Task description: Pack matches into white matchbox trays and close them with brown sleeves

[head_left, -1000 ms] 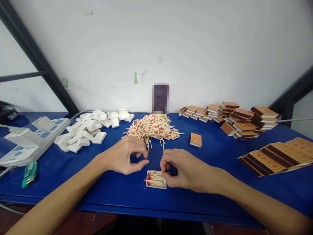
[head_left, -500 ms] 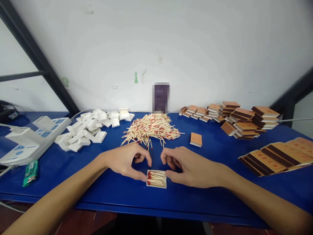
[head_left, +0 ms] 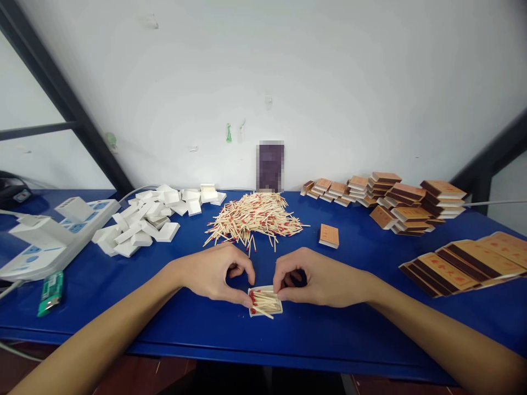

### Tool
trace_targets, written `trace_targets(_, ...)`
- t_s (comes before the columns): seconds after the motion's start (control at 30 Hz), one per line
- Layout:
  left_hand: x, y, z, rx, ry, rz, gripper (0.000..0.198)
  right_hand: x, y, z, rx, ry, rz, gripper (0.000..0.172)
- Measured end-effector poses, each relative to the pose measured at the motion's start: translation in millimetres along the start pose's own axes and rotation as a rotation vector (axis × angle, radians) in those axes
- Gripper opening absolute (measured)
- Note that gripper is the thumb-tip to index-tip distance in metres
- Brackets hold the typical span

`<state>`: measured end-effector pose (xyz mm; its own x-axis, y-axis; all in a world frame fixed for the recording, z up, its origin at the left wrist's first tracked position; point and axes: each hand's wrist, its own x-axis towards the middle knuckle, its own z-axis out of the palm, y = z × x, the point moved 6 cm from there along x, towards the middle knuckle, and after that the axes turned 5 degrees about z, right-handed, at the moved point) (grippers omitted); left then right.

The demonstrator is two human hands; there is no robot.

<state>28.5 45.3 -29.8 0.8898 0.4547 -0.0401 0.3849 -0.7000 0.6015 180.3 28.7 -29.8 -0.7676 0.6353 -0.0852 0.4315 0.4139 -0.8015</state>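
A small white matchbox tray (head_left: 282, 310) full of red-headed matches (head_left: 265, 301) lies near the front of the table between my hands. One match rests slantwise over the tray's front edge. My left hand (head_left: 220, 272) is curved and open, its thumb touching the match heads at the tray's left end and its index finger apart from the thumb. At the right end, my right hand (head_left: 315, 277) has thumb and index finger closed together over the tray's far right corner. What lies between those fingertips is hidden.
Behind the hands spreads a loose heap of matches (head_left: 257, 219). Empty white trays (head_left: 144, 219) are piled left, beside a power strip (head_left: 78, 236) and a green packet (head_left: 51, 293). One matchbox (head_left: 329, 236) lies right of the heap, with stacked matchboxes (head_left: 405, 200) and flat sleeves (head_left: 465, 263) farther right.
My right thumb and index finger have come together at the tray's right end. One match now sticks out over the front edge. My left thumb has shifted slightly onto the match heads.
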Motion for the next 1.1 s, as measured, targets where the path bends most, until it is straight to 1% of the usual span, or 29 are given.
trace_targets(0.17, 0, 4, 0.0, 0.065, 0.004, 0.007, 0.029, 3, 1, 4, 0.032, 0.0, 0.023, 0.014)
trace_targets(0.23, 0, 4, 0.0, 0.079, 0.006, 0.001, 0.027, 3, 0, 4, 0.048, 0.014, 0.04, 0.018)
trace_targets(0.33, 0, 6, 0.0, 0.104, 0.01, -0.001, 0.029, 2, 0, 3, 0.045, 0.016, 0.049, 0.023)
trace_targets(0.43, 0, 7, 0.6, 0.148, 0.015, -0.001, 0.036, 2, 0, 3, 0.028, 0.001, 0.043, 0.021)
trace_targets(0.5, 1, 8, 1.7, 0.176, 0.017, -0.008, 0.038, 2, 0, 3, 0.025, 0.001, 0.038, 0.02)
trace_targets(0.73, 3, 10, 5.1, 0.216, 0.037, 0.0, 0.028, 4, 0, 6, 0.031, 0.008, 0.03, 0.02)
trace_targets(0.9, 3, 12, 5.0, 0.231, 0.046, 0.015, 0.021, 4, -1, 8, 0.01, 0.032, 0.056, 0.008)
trace_targets(0.97, 3, 12, 5.1, 0.224, 0.041, 0.02, 0.025, 5, -3, 10, -0.005, 0.042, 0.055, 0.005)
trace_targets(1.1, 3, 10, 6.5, 0.221, 0.047, 0.038, 0.045, 6, -6, 13, -0.073, 0.088, 0.065, 0.009)
